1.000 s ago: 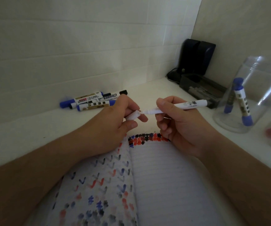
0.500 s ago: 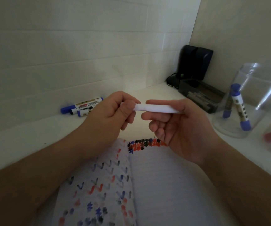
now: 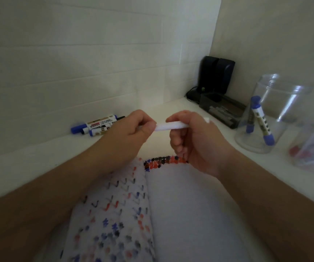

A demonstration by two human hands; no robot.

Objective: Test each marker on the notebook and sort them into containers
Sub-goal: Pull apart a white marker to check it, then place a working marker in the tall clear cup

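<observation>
A white marker (image 3: 171, 126) lies level between my two hands above the open notebook (image 3: 180, 214). My right hand (image 3: 195, 142) grips its barrel, whose end pokes out past the knuckles. My left hand (image 3: 127, 133) pinches the marker's left end, where the cap sits; the cap itself is hidden under my fingers. The notebook's left page carries many red, blue and black test marks, and a row of marks runs along the top of the right page. Three markers (image 3: 97, 125) lie by the wall at the left.
A clear jar (image 3: 265, 118) at the right holds two blue-capped markers. A second clear container (image 3: 313, 146) with something red inside stands at the far right edge. A black tray (image 3: 222, 110) and two black speakers (image 3: 216, 76) fill the back corner.
A second ago the cap was off and the tip showed between my hands. The cap has since been pushed onto the marker, and both hands have risen a little above the notebook.
</observation>
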